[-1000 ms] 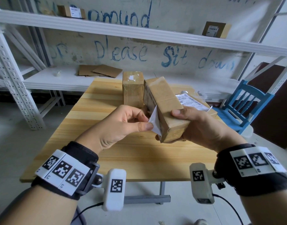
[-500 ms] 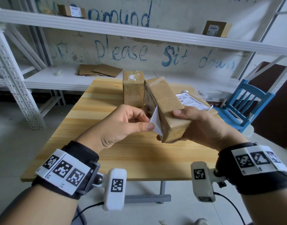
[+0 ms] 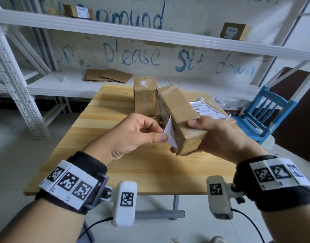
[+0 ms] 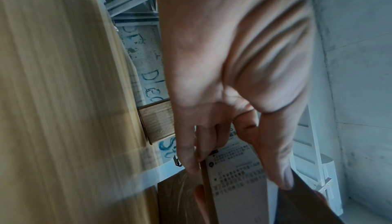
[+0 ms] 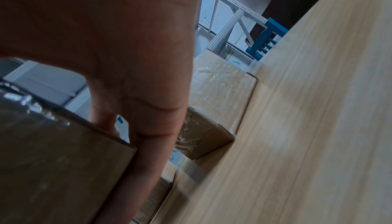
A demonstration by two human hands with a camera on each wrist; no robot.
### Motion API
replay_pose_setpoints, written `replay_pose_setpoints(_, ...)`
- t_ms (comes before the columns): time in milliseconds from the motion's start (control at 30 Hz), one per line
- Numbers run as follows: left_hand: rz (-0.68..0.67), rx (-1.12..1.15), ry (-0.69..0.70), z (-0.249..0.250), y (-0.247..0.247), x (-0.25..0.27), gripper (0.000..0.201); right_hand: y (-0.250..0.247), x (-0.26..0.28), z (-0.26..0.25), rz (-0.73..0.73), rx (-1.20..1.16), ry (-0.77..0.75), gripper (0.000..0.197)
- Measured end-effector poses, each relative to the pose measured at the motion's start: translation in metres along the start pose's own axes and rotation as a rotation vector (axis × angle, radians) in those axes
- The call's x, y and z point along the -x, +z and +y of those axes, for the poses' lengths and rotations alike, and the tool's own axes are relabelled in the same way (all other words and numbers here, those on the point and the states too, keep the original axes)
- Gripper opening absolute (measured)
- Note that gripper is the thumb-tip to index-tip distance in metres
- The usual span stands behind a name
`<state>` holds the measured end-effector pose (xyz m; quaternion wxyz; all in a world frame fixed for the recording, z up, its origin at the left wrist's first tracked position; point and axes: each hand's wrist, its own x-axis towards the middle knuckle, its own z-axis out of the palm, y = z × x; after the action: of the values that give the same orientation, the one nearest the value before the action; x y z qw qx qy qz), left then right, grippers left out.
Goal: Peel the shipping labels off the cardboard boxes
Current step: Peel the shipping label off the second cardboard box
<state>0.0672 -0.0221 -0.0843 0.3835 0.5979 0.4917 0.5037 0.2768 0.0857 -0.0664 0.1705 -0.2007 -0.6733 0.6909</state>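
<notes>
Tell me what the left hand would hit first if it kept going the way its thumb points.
Probably the held box: the left hand pinches the half-peeled label right against that box's side; depth is hard to judge.

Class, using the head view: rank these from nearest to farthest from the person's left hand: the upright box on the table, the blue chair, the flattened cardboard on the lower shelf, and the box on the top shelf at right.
Measured from the left hand:
1. Upright box, on the table just beyond the hand.
2. Flattened cardboard, on the lower shelf behind the table.
3. Blue chair, far right past the table.
4. Top-shelf box, high at right.
</notes>
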Motion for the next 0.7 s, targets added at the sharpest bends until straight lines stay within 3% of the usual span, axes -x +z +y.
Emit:
replay_pose_setpoints(467,0.109,0.059,-0.026,0.0017,0.0012,0.0006,0.007,0.0002,-0.0016,0.0002,0.016,-0.018,-0.014,0.042)
replay_pose_setpoints(700,0.1,0.04,-0.069,0.0033,-0.0004,-0.001,0.01,0.0008,-0.0012,0.0009,0.014,0.001,-0.022,0.044)
